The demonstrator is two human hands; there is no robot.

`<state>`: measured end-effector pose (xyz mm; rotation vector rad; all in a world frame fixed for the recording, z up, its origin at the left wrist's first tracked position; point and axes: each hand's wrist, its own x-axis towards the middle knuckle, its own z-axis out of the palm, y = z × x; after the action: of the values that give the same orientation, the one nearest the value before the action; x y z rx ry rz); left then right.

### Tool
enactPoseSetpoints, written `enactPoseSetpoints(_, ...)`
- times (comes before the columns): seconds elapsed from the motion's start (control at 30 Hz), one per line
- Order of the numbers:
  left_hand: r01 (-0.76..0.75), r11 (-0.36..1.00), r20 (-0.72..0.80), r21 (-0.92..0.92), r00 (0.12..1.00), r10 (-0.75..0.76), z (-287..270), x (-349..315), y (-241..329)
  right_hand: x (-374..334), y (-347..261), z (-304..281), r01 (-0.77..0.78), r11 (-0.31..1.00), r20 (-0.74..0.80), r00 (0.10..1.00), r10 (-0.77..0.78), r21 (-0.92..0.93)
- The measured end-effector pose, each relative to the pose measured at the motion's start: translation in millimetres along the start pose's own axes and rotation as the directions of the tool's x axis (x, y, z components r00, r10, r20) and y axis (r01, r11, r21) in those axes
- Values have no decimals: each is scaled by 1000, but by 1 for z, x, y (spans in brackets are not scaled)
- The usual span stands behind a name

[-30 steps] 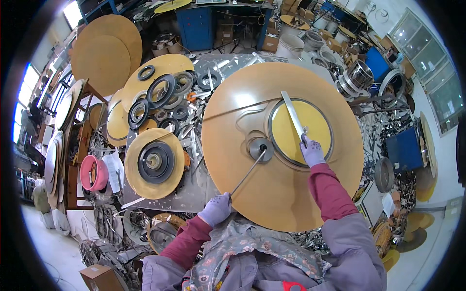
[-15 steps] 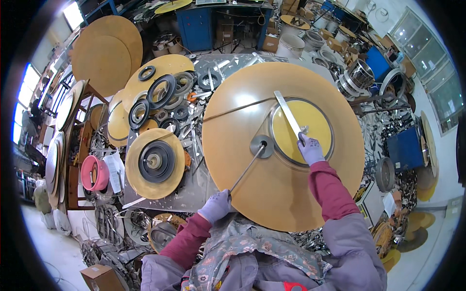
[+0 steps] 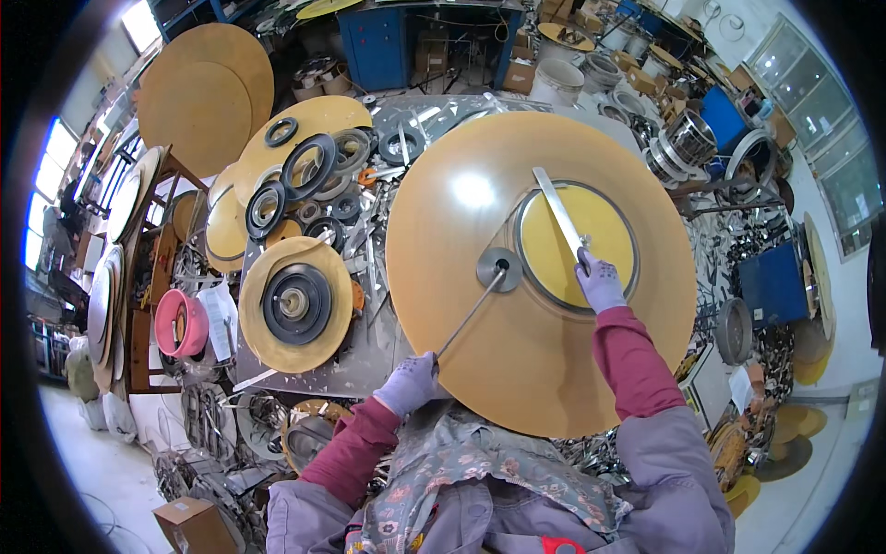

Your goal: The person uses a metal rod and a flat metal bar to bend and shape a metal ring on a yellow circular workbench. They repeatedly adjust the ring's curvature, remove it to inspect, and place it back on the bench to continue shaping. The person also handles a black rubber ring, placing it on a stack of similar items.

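A large tan disc (image 3: 461, 369) fills the middle, just in front of me. On its right half lies a smaller yellow disc (image 3: 604, 222) with a metal strip wound round its rim. My right hand (image 3: 600, 283), in a pale glove, grips the near end of a flat metal bar (image 3: 556, 208) that slants over the yellow disc. My left hand (image 3: 409, 384), gloved too, is closed on a thin metal rod (image 3: 469, 314) at the large disc's near left edge. The rod's far end meets a round grey hub (image 3: 486, 270) beside the yellow disc.
A grey table (image 3: 374, 355) carries a tan disc with a black ring (image 3: 297, 305) on it, several loose black rings (image 3: 307, 173) and metal scraps. A pink bowl (image 3: 181, 323) stands at the left. Metal scrap and a blue box (image 3: 773, 284) are at the right.
The long dark strip that ran across the large disc to its left edge no longer shows there. The bar's far end has shifted slightly right, along with my right hand.
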<state>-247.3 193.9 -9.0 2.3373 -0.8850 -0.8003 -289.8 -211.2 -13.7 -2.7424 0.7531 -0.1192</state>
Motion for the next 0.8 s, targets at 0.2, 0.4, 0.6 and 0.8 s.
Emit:
enactPoseSetpoints(0.2, -20, 999, -39, -40, 999, 19, 11, -2, -5, -6, -1, -3, 23, 1000, 32, 999, -24, 21)
enactPoseSetpoints(0.4, -14, 1000, 18, -19, 1000, 14, 14, -4, -2, -17, 3, 2, 79, 997, 5, 997, -79, -10)
enactPoseSetpoints(0.6, 19, 998, 2, -64, 1000, -18, 25, -13, 2, -89, -23, -1, 179, 975, -105, 980, -166, 129)
enactPoseSetpoints(0.8, 56, 994, -38, -94, 997, -59, 19, -14, -7, -185, -17, 12, 138, 969, 25, 989, -146, 203)
